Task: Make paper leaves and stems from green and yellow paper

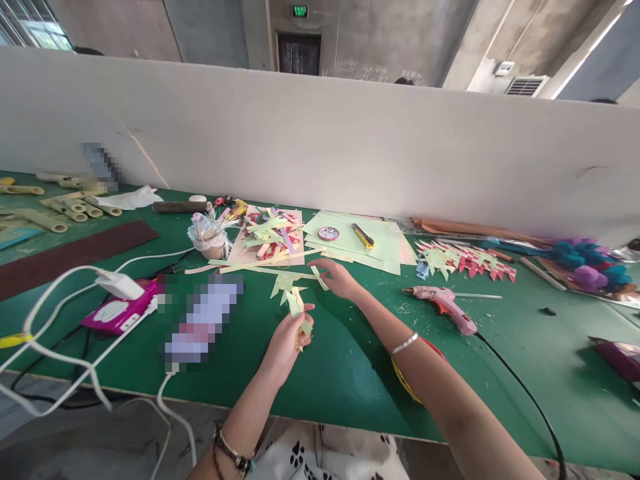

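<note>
Left grip (286,341) closed around pale-green folded paper (295,303), upper end beyond it; right grip (339,277) closed on a paper strip (319,277)

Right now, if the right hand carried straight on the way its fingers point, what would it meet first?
Probably the long, thin cream paper strip on the green tabletop, just beyond the right hand; the hand's height is unclear, so it might pass over.
</note>
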`<state>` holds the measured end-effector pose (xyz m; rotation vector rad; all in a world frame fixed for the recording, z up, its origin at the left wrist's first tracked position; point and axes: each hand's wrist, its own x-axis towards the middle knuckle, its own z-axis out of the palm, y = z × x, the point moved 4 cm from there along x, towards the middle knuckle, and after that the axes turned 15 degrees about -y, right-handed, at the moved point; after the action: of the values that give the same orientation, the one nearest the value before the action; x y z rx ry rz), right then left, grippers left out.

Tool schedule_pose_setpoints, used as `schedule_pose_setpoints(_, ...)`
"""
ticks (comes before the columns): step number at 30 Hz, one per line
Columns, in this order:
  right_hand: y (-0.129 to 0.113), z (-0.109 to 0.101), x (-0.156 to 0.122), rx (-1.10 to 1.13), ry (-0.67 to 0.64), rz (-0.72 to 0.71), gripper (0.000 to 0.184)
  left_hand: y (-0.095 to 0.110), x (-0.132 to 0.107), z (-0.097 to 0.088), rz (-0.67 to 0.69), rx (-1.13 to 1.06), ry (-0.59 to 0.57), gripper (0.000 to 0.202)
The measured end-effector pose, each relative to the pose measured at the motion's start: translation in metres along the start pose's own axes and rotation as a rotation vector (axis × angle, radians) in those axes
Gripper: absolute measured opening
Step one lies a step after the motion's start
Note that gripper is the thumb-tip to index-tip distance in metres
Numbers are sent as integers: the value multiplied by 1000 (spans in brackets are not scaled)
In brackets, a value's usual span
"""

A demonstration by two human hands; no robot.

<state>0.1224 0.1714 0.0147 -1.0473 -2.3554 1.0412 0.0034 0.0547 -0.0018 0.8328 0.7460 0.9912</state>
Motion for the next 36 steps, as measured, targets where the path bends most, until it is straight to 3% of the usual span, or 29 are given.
schedule_pose_setpoints(2,18,-6,12,-102,-31,18,45,1,-2,0,-6,21,11,25)
schedule_pose_setpoints(6,37,-5,24,-267,-93,65,42,1,-2,2,-21,47,4,24)
schedule_pose_setpoints(12,35,-3,26,-404,-170,65,39,-1,0,2,3,7,17,20)
schedule_pose_setpoints(18,26,-8,37,-460,-330,48,60,1,-3,4,24,12,-26,21)
schedule_pose_setpoints(24,18,-9,42,-478,-411,86,50,-1,-4,2,27,0,-10,23)
schedule_pose_setpoints(31,28,-21,46,-483,-456,195,27,-1,-4,2,22,-20,-32,27)
schedule_pose_setpoints(36,32,-28,43,-481,-482,236,30,0,-3,1,23,-23,-20,27)
